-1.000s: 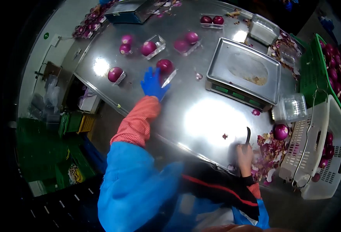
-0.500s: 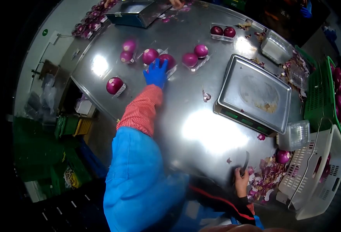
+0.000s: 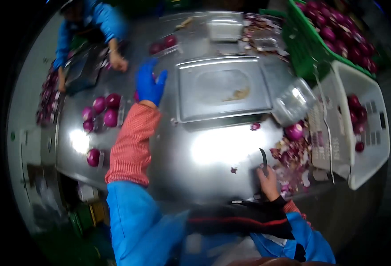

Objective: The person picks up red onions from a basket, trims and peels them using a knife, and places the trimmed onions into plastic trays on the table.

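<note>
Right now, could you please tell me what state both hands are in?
Left hand: by an onion; whether holding it cannot be told.
Right hand: closed, holding a knife.

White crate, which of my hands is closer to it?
Right: your right hand grips a curved knife beside the onion peels, left of the white crate; your left hand is farther, left of the scale.

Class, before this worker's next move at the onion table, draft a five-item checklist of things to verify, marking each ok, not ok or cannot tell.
1. Curved knife held in the right grip, well apart from the left grip: ok.
2. Right grip gloved: not ok, bare.
3. Left grip secure on the red onion beside it: cannot tell, contact hidden.
4. Scale pan clean: not ok, brown smear on it.
5. Co-worker's nearer hand apart from the left grip: ok.
</note>
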The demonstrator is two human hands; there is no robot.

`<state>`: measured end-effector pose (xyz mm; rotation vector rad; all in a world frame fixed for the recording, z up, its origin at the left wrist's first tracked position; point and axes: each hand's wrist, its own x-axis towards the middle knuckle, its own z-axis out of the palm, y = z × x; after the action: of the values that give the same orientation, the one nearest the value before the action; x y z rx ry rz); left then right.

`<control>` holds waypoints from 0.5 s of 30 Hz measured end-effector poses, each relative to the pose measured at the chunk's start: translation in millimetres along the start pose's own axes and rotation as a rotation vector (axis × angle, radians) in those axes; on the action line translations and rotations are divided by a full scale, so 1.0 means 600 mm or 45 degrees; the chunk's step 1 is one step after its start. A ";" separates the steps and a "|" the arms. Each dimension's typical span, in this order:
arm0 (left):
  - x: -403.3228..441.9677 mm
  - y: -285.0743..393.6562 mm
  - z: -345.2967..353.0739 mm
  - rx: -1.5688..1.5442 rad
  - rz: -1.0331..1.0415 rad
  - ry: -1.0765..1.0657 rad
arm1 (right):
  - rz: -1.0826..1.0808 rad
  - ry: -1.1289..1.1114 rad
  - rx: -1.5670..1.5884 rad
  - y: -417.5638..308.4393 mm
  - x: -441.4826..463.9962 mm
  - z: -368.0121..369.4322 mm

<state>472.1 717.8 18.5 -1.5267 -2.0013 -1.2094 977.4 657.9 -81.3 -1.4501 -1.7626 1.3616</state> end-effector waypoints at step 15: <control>-0.087 0.634 0.366 0.308 0.124 -1.513 | -0.057 0.277 0.056 0.081 -0.070 -0.143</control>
<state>883.2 880.6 13.2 -2.4485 -2.4756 0.1363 1084.4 650.0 -82.2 -1.4655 -1.6072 1.1648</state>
